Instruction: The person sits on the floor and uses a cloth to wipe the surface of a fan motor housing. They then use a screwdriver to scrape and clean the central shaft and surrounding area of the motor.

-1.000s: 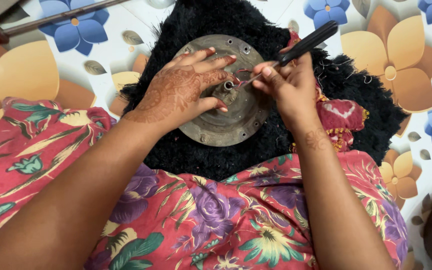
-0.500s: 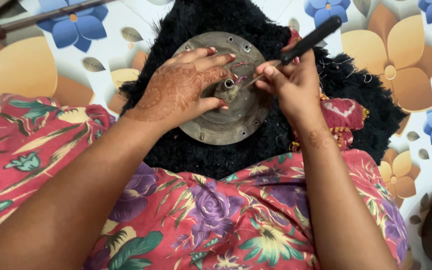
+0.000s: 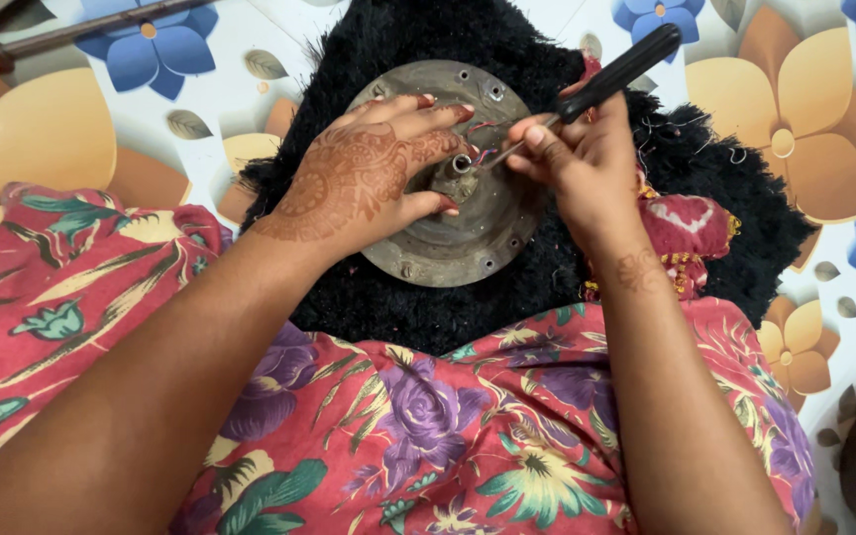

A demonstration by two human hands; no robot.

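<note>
Left hand (image 3: 369, 178) lies flat, holding nothing, on round metal plate (image 3: 453, 233); right hand (image 3: 577, 163) grip closed on black-handled screwdriver (image 3: 616, 74) at hub.

Left hand (image 3: 369, 183) flat on round grey metal disc (image 3: 448, 238), fingers spread beside central hub (image 3: 458, 176). Right hand (image 3: 582, 163) gripping black-handled screwdriver (image 3: 616, 74), shaft angled down, tip at hub, next to thin red wires (image 3: 482, 129). Disc resting on black shaggy mat (image 3: 428, 307), floral-patterned floor (image 3: 785, 109) beneath. Red floral fabric (image 3: 428, 436) across lap. Long metal rod (image 3: 81, 35) lying top left.
</note>
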